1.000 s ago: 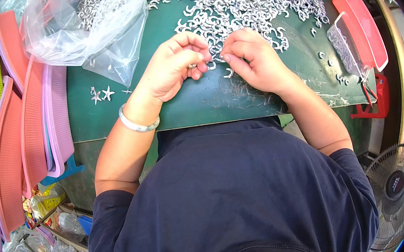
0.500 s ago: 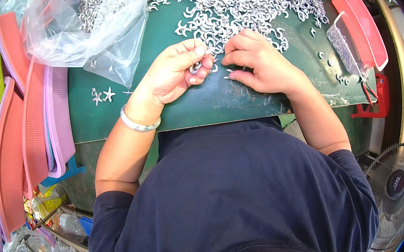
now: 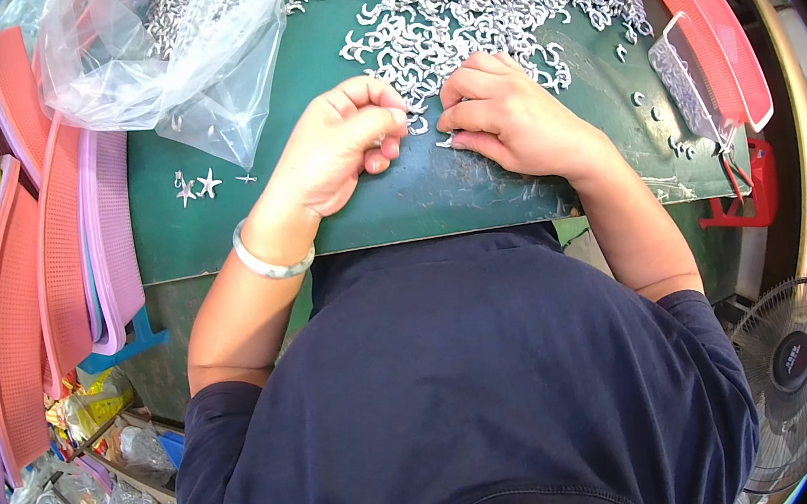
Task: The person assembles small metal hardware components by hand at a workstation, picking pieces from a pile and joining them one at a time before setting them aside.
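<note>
My left hand (image 3: pixel 339 149) is closed, thumb against curled fingers, over the near edge of a pile of small silvery crescent pieces (image 3: pixel 495 9). Only a glint of silver shows between its fingers; the rest of what it holds is hidden. To its right, my right hand (image 3: pixel 519 122) pinches a small silvery crescent piece (image 3: pixel 445 143) between thumb and fingers, just above the green tabletop (image 3: pixel 369 218). A few silvery star-shaped pieces (image 3: pixel 207 183) lie left of my left forearm.
A clear plastic bag (image 3: pixel 171 79) with more pieces lies at the far left. Stacked pink, purple and green perforated baskets (image 3: pixel 10 330) stand along the left. On the right are a pink basket (image 3: pixel 738 60), a white-rimmed container (image 3: pixel 680 82) and a fan (image 3: pixel 796 375).
My left hand has turned over, so the crescent pieces seen in its fingers are now mostly hidden. My right hand stays nearly in place, still pinching. The whole view has shifted slightly.
</note>
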Demonstrator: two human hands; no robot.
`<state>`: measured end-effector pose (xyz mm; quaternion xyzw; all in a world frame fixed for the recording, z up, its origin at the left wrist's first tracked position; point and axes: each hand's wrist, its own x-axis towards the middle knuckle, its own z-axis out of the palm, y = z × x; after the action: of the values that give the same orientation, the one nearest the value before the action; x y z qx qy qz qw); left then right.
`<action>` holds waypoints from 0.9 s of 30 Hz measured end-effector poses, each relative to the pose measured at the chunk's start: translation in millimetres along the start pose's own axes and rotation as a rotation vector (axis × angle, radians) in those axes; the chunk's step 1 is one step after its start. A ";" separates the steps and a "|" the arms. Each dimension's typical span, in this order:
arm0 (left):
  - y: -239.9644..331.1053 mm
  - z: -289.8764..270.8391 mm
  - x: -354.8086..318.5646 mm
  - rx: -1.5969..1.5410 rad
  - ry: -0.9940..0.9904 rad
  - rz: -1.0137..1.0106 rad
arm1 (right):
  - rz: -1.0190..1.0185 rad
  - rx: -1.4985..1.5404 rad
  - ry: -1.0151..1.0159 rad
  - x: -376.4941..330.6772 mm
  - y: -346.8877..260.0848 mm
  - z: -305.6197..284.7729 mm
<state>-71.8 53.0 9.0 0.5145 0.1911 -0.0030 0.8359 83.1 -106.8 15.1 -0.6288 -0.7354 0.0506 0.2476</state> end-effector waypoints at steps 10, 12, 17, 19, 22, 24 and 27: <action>-17.5 18.0 -10.9 0.770 0.158 0.336 | 0.033 0.143 0.147 6.9 -6.3 8.0; -18.6 14.7 -14.8 0.714 0.163 0.347 | 0.039 0.113 0.151 7.5 -6.4 8.6; -20.7 7.4 -22.8 0.648 0.190 0.333 | 0.031 -0.037 0.062 7.3 -8.3 10.5; -19.6 5.5 -25.8 0.582 0.188 0.269 | 0.022 -0.001 0.046 6.3 -9.0 7.2; -18.0 2.1 -30.1 0.348 0.158 0.173 | 0.027 0.043 0.065 6.1 -9.8 6.2; -20.4 -1.2 -31.6 0.063 0.107 0.182 | 0.029 0.053 0.073 6.0 -10.7 6.5; -20.1 -1.1 -33.6 -0.180 0.085 0.124 | 0.022 0.044 0.057 5.7 -12.0 8.1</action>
<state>-107.4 38.0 2.1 0.4477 0.1937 0.0879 0.8685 68.4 -101.9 14.4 -0.6325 -0.7197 0.0514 0.2817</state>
